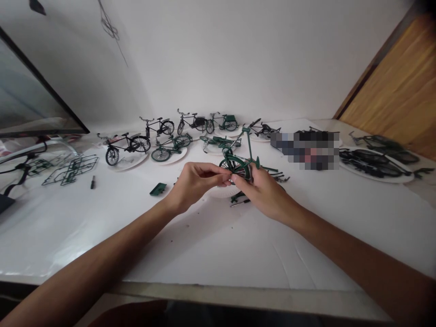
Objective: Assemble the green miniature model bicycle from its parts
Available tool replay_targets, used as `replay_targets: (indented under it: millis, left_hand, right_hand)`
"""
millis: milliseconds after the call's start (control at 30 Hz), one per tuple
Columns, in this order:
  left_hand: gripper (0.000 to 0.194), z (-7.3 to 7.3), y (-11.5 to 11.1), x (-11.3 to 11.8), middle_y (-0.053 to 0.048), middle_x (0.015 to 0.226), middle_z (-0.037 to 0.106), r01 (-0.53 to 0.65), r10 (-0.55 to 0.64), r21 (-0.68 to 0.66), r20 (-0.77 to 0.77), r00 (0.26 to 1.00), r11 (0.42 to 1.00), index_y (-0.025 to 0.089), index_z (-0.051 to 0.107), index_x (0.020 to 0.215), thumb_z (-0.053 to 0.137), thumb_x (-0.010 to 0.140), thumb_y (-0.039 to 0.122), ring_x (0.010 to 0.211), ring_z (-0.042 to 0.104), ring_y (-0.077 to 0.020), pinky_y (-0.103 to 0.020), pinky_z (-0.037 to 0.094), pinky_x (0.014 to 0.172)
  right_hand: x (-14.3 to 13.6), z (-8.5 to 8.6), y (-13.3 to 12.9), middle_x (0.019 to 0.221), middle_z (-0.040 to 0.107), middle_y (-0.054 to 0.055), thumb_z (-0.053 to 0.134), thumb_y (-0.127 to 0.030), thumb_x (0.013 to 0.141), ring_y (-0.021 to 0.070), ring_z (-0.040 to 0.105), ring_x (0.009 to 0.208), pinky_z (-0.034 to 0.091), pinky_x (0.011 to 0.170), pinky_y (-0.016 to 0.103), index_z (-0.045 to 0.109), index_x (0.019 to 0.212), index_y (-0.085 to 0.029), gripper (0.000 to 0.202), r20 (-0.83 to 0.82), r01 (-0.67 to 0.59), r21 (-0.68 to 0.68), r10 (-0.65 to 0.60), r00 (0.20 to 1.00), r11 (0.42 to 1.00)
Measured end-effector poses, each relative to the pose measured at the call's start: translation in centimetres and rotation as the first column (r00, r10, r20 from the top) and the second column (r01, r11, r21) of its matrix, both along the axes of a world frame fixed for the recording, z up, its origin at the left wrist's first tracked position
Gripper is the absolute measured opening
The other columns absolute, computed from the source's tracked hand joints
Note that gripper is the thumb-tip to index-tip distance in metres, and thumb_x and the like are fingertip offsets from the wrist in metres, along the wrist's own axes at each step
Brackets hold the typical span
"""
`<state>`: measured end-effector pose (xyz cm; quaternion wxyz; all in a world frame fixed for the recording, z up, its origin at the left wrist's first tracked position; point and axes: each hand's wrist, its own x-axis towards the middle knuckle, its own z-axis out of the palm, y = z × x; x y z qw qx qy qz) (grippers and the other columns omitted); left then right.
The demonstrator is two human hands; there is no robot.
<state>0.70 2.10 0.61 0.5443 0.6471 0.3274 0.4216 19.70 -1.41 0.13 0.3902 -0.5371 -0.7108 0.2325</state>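
Above the middle of the table, my right hand [267, 193] grips a green model bicycle [250, 147] around its rear wheel, the thumb near the hub. My left hand [190, 185] is closed in a pinch beside that hub, its fingertips meeting the right thumb. Whatever sits in the pinch is too small to name. Under the hands lies a white paper plate [218, 193] with more green parts and a thin screwdriver [240, 203], partly hidden. Left of my left hand rests a small green tray-shaped part [158, 189].
Finished-looking model bicycles [127, 145] stand along the back, several on paper plates. Green wire-like frames [71, 170] and a small dark tool [92, 182] lie left, near a monitor [30, 91]. A plate with black bicycle parts [371, 164] is at right. Tiny bits [187, 225] dot the white tabletop.
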Motion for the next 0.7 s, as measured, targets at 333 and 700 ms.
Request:
replay_targets:
  millis: [333, 700]
  left_hand:
    - [0.019, 0.0, -0.43, 0.49, -0.009, 0.081, 0.076, -0.067, 0.067, 0.008, -0.04, 0.997, 0.998, 0.009, 0.076, 0.089, 0.077, 0.083, 0.026, 0.077, 0.072, -0.0169, -0.029, 0.061, 0.076]
    - [0.008, -0.43, -0.44, 0.61, -0.004, 0.079, 0.072, -0.139, 0.147, 0.226, -0.021, 0.989, 0.964, 0.013, 0.073, 0.086, 0.076, 0.083, 0.019, 0.069, 0.066, -0.0114, -0.022, 0.057, 0.066]
  right_hand:
    - [-0.2, 0.0, -0.06, 0.07, 0.054, -0.003, 0.05, -0.039, 0.094, 0.0158, 0.051, 0.063, 0.036, 0.056, 0.028, 0.044, 0.08, -0.023, 0.022, 0.023, 0.015, -0.063, -0.014, 1.0, 0.998]
    - [-0.48, 0.67, -0.69, 0.082, 0.063, 0.0, 0.047, -0.04, 0.096, 0.0193, 0.06, 0.078, 0.041, 0.069, 0.031, 0.05, 0.086, -0.023, 0.02, -0.099, -0.04, -0.166, 0.023, 0.995, 0.985]
